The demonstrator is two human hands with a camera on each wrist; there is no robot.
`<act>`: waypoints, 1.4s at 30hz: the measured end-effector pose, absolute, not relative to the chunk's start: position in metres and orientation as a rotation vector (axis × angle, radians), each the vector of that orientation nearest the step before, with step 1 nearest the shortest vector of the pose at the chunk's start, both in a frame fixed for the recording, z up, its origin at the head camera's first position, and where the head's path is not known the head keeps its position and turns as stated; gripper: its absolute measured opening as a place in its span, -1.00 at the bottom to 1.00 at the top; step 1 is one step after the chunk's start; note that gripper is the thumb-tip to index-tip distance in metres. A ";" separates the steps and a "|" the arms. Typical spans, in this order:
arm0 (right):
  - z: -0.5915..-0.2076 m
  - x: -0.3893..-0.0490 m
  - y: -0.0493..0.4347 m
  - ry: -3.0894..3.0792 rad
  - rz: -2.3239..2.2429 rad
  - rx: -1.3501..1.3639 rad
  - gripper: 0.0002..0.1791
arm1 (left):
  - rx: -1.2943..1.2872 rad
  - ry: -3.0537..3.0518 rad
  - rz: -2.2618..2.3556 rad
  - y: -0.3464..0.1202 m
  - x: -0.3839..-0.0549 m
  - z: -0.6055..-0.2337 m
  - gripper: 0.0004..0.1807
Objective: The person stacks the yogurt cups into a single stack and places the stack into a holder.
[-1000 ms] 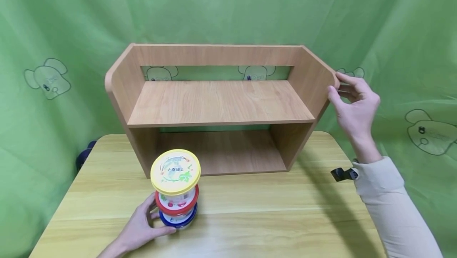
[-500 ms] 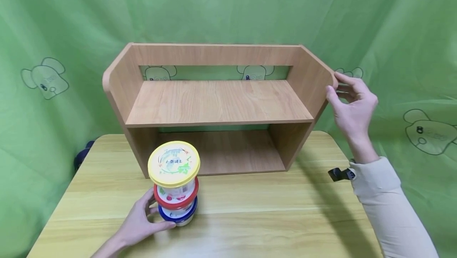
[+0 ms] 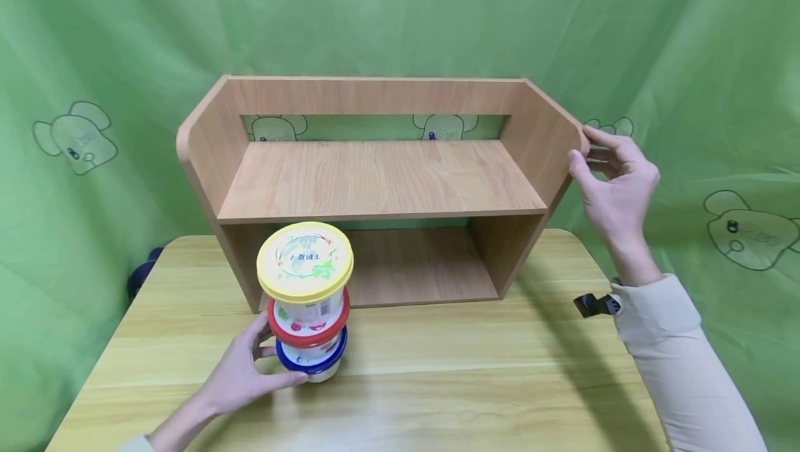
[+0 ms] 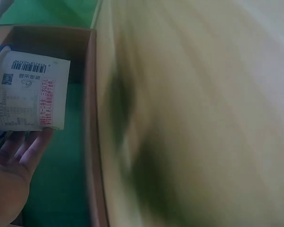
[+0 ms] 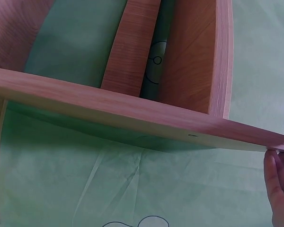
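Since the earlier frame the stack of three tubs (image 3: 307, 303) has risen and tipped slightly toward the shelf, its yellow lid now overlapping the shelf's lower opening. Nearest, the left hand (image 3: 240, 377) curls its grip around the bottom, blue-rimmed tub, just above the surface (image 3: 475, 375). The stack's long axis stands nearly upright, directly in front of the wooden shelf (image 3: 381, 181). Farther off, the right hand (image 3: 615, 178) pinches the shelf's right side panel.
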State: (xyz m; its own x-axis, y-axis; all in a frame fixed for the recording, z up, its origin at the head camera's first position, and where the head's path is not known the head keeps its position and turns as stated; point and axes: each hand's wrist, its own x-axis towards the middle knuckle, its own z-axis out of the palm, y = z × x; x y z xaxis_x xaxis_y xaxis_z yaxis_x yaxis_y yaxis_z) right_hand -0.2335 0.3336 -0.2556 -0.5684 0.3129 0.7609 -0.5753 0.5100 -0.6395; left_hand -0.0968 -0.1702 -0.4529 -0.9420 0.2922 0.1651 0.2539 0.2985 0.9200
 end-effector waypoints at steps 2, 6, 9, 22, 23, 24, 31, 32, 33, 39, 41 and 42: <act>-0.256 -0.233 0.334 -1.823 1.196 0.217 -0.65 | 0.571 2.504 1.769 -0.170 -0.100 -0.449 0.04; -0.256 -0.233 0.334 -1.825 1.194 0.212 -0.65 | 0.606 2.503 1.768 -0.171 -0.105 -0.440 0.05; -0.256 -0.233 0.334 -1.829 1.194 0.211 -0.65 | 0.616 2.514 1.755 -0.172 -0.108 -0.433 0.03; -0.256 -0.233 0.335 -1.834 1.185 0.214 -0.66 | 0.756 2.533 1.744 -0.176 -0.123 -0.400 -0.04; -0.256 -0.233 0.335 -1.836 1.183 0.213 -0.66 | 0.771 2.530 1.747 -0.177 -0.125 -0.398 -0.04; -0.256 -0.233 0.335 -1.837 1.182 0.213 -0.66 | 0.787 2.529 1.746 -0.177 -0.126 -0.395 -0.04; -0.256 -0.233 0.335 -1.831 1.180 0.228 -0.66 | 0.873 2.498 1.763 -0.179 -0.135 -0.377 -0.06; -0.256 -0.233 0.335 -1.829 1.180 0.230 -0.66 | 0.888 2.487 1.770 -0.179 -0.136 -0.375 -0.06; -0.256 -0.233 0.335 -1.827 1.181 0.231 -0.66 | 0.900 2.483 1.773 -0.179 -0.138 -0.372 -0.07; -0.256 -0.234 0.335 -1.825 1.174 0.228 -0.66 | 0.940 2.492 1.766 -0.179 -0.144 -0.354 -0.06; -0.256 -0.234 0.335 -1.827 1.171 0.225 -0.67 | 0.946 2.496 1.760 -0.179 -0.146 -0.348 -0.06; -0.256 -0.234 0.335 -1.828 1.169 0.224 -0.67 | 0.949 2.495 1.758 -0.179 -0.146 -0.345 -0.06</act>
State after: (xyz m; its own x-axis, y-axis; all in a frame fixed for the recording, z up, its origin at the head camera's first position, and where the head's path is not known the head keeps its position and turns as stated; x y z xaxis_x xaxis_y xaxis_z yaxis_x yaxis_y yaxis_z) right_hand -0.2338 0.3347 -0.2562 -0.5570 0.3036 0.7730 -0.5745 0.5313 -0.6226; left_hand -0.1463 -0.1787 -0.3454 -0.8223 0.4329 0.3693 0.4935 0.2193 0.8416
